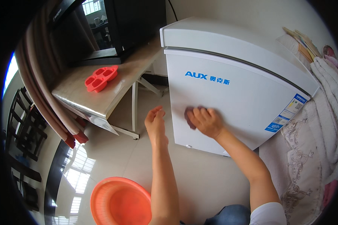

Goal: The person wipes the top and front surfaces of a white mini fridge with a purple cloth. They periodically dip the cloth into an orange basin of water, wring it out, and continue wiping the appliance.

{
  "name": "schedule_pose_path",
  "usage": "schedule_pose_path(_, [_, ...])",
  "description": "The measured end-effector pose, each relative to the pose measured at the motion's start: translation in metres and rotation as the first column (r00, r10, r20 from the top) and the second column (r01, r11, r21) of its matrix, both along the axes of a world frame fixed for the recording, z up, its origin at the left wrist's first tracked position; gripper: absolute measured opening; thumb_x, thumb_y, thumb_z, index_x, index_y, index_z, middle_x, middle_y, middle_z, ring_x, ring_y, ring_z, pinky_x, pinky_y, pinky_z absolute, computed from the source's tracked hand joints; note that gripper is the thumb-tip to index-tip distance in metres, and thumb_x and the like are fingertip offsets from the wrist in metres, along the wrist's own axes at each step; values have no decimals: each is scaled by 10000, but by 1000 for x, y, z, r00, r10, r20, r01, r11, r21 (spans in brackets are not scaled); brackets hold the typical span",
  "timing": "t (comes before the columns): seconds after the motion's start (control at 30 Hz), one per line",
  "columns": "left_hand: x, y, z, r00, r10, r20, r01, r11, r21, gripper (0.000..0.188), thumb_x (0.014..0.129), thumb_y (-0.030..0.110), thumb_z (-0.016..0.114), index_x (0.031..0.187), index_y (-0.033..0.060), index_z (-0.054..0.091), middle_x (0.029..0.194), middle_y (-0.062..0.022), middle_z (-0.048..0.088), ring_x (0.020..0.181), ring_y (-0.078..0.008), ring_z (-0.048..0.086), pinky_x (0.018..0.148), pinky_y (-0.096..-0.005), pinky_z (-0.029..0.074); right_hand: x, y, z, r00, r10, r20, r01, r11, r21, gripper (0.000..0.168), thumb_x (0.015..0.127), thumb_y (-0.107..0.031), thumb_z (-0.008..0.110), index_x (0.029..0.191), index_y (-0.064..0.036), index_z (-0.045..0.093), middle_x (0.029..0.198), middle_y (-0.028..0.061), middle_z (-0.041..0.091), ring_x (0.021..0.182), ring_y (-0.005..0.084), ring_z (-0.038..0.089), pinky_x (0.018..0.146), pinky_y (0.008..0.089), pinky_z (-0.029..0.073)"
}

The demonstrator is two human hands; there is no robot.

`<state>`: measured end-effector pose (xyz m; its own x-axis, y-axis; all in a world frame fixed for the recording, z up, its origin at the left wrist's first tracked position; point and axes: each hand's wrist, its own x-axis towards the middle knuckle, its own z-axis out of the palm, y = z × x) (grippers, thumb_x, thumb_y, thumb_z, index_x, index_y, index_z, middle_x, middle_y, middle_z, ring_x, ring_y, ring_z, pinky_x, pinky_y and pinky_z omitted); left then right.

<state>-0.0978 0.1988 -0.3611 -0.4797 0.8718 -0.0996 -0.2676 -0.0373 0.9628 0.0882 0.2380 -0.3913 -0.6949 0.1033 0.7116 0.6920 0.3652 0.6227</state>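
Note:
A dark purplish cloth (190,118) is in my right hand (205,121), pressed against the lower front of a white AUX chest freezer (228,104). To the left of the freezer, my left hand (155,121) is raised in the air with its fingers curled together; whether anything is inside them cannot be told. Below my left forearm, partly covered by it, an orange-red plastic basin (98,194) stands on the tiled floor. The freezer's lid is down, and blue-and-white labels bearing writing are stuck near its right edge.
At the upper left, a red silicone mold (101,78) lies on a covered table (84,98) beside a black-framed appliance or screen (140,25). Long curtains (42,78) hang at the left, near dark wooden chairs (22,126). Patterned fabric (295,157) and a white towel (324,112) lie right of the freezer.

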Motion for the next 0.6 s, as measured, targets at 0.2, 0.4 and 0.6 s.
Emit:
schedule_pose_path(0.2, [-3,-9,19,1000,-5,-27,5,1000,21,220,835,212,582,1013,96,635,945,4,611,957,-108,552,839,-302,352,46,-15,-108,928,174,331,-73,952,-297,47,773,-202,570,761,-184,529,880,-40,551,810,130,500,678,256,366])
schedule_pose_path(0.4, [10,-8,24,1000,-26,9,25,997,72,215,846,181,561,1017,67,626,928,-18,606,900,-107,539,786,-271,367,45,-34,-13,993,30,-110,-64,947,-313,273,764,-130,588,1037,-129,594,986,33,557,824,175,534,721,318,374])
schedule_pose_path(0.6, [17,-4,11,996,-84,33,83,996,23,222,847,175,556,1026,63,623,942,-26,610,934,-120,551,811,-279,378,36,-13,92,938,52,-343,-85,993,-81,360,701,-114,679,1053,-151,617,993,41,563,851,195,546,731,344,377])
